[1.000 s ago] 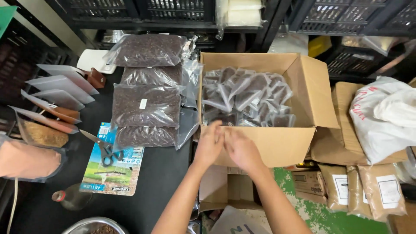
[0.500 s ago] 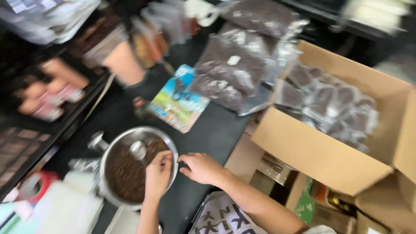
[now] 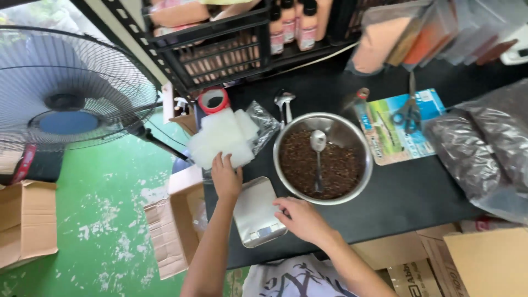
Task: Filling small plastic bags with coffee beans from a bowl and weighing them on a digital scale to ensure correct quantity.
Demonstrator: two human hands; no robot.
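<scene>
My left hand (image 3: 226,177) reaches to a stack of clear plastic bags (image 3: 223,137) at the left end of the black table (image 3: 407,198), its fingers touching the stack's near edge. My right hand (image 3: 300,218) rests with curled fingers at the right edge of a small silver kitchen scale (image 3: 256,212). Just beyond it stands a round steel bowl (image 3: 323,158) filled with dark brown granules, with a metal spoon (image 3: 318,148) lying in it.
Large clear bags of dark granules (image 3: 484,148) lie at the right. Scissors (image 3: 408,113) rest on a blue printed card (image 3: 399,126). A red tape roll (image 3: 213,100), a black crate of bottles (image 3: 231,41), a standing fan (image 3: 66,93) and cardboard boxes (image 3: 176,225) surround the table.
The view has swung left from the open box of filled pouches to the bowl and scale. My left hand moved from the bowl's rim to the stack of clear bags.
</scene>
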